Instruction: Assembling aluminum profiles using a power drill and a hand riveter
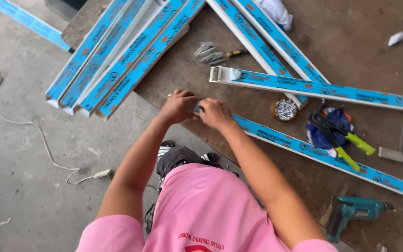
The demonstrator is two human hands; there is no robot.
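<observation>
Your left hand (177,106) and right hand (215,114) both clasped the near end of the blue-filmed profile (323,156), which stretched rightward across the tabletop (350,42).

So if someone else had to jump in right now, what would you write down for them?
Left hand and right hand: both pinch the near end of a blue-filmed white profile strip lying across the workbench.
Nearby: a second strip behind it, a tub of screws, green-handled cutters, a teal drill.
Done: cannot tell; the hands cover that end.
Left: whatever goes on that end.
</observation>
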